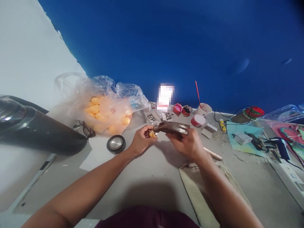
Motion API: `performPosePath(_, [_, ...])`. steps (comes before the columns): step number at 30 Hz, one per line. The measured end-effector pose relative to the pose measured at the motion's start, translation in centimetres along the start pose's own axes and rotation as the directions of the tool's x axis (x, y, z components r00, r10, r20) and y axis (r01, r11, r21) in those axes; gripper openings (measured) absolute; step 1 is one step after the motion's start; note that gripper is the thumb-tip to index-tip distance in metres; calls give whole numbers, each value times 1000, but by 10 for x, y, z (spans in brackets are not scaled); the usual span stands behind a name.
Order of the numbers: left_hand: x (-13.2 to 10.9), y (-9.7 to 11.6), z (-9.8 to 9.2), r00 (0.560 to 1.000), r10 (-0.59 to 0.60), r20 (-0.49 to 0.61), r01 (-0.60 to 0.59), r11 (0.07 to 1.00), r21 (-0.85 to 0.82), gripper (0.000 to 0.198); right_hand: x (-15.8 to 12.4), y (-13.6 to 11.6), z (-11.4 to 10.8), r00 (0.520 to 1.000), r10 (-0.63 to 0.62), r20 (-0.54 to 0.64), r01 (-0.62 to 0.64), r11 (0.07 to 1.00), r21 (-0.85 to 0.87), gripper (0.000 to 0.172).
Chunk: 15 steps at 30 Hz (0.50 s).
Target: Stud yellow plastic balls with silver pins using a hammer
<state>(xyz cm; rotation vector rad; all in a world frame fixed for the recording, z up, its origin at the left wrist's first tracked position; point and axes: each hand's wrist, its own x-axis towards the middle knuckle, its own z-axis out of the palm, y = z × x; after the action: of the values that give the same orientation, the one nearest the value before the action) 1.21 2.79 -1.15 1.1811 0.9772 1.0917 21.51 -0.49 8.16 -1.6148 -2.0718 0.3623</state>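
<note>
My left hand [142, 140] pinches a small yellow rounded piece [153, 134] with shiny metal spots on it, just above the table. In my right hand [188, 144] is a claw hammer [171, 127], gripped close to its head, with the wooden handle running back towards the lower right. The hammer's striking face lies right at the upper edge of the yellow piece; I cannot tell whether they touch. Behind the hammer stand two small open boxes [151, 119] of shiny metal bits. Below my right forearm lies a folded cloth [201, 193].
A clear plastic bag [111, 110] of yellow-orange egg-shaped pieces stands back left, near a round black-rimmed disc [116, 143] and a dark cylinder [42, 126]. Paint pots [186, 110], a white cup [204, 109] and a glowing phone-like screen [165, 96] line the blue wall. Cables and tools [266, 142] lie right.
</note>
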Motion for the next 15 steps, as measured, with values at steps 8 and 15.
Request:
performPosePath(8, [-3,3,5,999,27,-31,-22,987,157,38,3,2,-6,999,10,41,-11,999,31,30])
performPosePath(15, [0,0,1,999,11,-46,-9,998,56,41,5,7,-7,994,40,101,-45,998,50,29])
